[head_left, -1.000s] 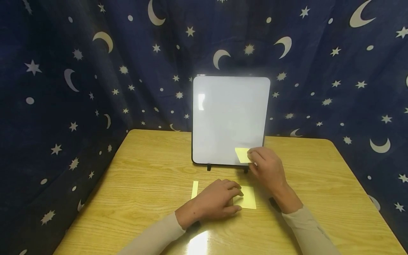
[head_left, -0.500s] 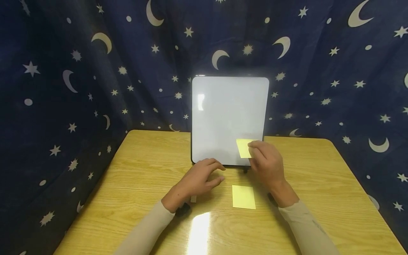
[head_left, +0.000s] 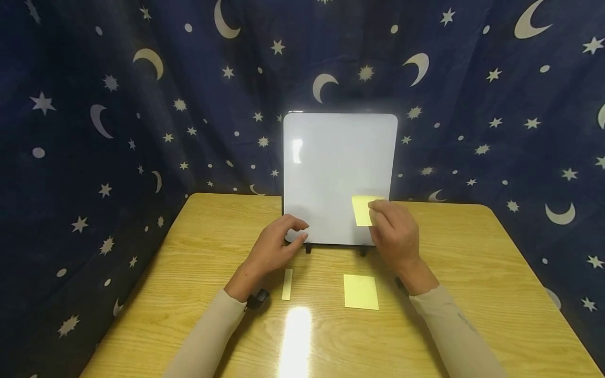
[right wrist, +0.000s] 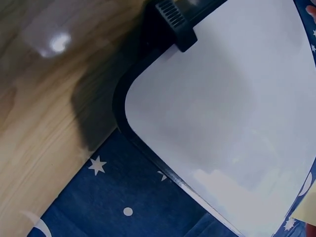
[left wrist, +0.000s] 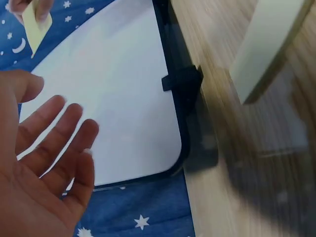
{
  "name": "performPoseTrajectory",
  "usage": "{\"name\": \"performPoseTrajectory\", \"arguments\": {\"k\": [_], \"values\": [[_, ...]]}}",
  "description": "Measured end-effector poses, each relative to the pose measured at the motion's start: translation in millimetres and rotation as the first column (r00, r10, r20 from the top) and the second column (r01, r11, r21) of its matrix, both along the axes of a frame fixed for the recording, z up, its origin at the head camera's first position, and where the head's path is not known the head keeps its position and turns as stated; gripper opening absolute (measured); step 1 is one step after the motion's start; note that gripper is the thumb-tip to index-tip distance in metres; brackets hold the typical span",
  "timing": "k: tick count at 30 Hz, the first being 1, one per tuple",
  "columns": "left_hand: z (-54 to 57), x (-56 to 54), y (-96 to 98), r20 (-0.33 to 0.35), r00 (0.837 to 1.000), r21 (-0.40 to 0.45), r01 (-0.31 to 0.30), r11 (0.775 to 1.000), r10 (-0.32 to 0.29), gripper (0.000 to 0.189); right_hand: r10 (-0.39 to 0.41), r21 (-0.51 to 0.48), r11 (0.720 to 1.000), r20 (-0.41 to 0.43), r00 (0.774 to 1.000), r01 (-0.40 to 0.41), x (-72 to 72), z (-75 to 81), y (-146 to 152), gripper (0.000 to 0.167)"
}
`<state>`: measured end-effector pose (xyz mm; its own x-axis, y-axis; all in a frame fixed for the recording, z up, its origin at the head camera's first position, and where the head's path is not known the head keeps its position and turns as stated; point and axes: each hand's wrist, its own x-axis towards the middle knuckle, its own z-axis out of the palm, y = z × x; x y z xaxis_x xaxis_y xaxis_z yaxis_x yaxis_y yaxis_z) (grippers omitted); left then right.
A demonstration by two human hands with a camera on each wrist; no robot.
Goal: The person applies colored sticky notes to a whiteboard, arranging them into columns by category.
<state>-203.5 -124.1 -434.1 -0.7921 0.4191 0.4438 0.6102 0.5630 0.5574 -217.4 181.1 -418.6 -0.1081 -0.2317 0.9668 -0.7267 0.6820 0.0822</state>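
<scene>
In the head view my right hand point(head_left: 396, 236) pinches a yellow sticky note point(head_left: 362, 211) by its right side, in front of the lower right of a whiteboard point(head_left: 335, 163). Whether the note touches the board I cannot tell. My left hand point(head_left: 274, 244) is at the board's lower left corner, fingers loosely bent and holding nothing; the left wrist view shows its palm and spread fingers point(left wrist: 79, 131). A yellow square of sticky notes point(head_left: 361, 292) lies on the table. Left of it lies a narrow pale yellow strip point(head_left: 287, 284). The right wrist view catches only the note's corner point(right wrist: 306, 210).
The board stands upright on a stand with small black feet point(head_left: 308, 248), near the back of the wooden table point(head_left: 472, 294). Behind and to the left hangs a dark blue curtain point(head_left: 227, 94) with moons and stars.
My right hand has raised the sticky note a little along the board's front. My left hand has left the square notes and moved left and forward to the board's lower left corner.
</scene>
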Motion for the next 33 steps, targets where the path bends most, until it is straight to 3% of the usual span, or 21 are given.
{"name": "performPoseTrajectory", "arguments": {"k": [5, 10, 21, 28, 33], "values": [[-2.4, -5.8, -5.6, -0.045, 0.997, 0.093, -0.066, 0.993, 0.07, 0.016, 0.001, -0.004, 1.0, -0.036, 0.999, -0.001, -5.8, 4.2, -1, 0.013], [-4.7, -11.3, -12.0, -0.041, 0.989, 0.178, -0.133, 0.975, 0.142, 0.012, -0.005, 0.007, 1.0, -0.067, 0.998, 0.005, -11.1, 9.1, -3, 0.012], [-17.4, -25.5, -20.5, -0.043, 0.968, 0.355, -0.218, 0.909, 0.249, 0.015, -0.014, 0.018, 1.0, -0.127, 0.992, 0.016, -19.3, 18.7, -9, 0.013], [-28.5, -31.4, -24.7, 0.02, 0.958, 0.412, -0.267, 0.871, 0.285, 0.026, -0.062, 0.028, 0.997, -0.116, 0.991, 0.066, -27.8, 22.1, -7, 0.012], [-32.8, -34.1, -26.6, 0.106, 0.963, 0.43, -0.268, 0.862, 0.247, 0.032, -0.078, 0.027, 0.996, -0.106, 0.991, 0.081, -32.9, 23.5, -6, 0.012]]}}
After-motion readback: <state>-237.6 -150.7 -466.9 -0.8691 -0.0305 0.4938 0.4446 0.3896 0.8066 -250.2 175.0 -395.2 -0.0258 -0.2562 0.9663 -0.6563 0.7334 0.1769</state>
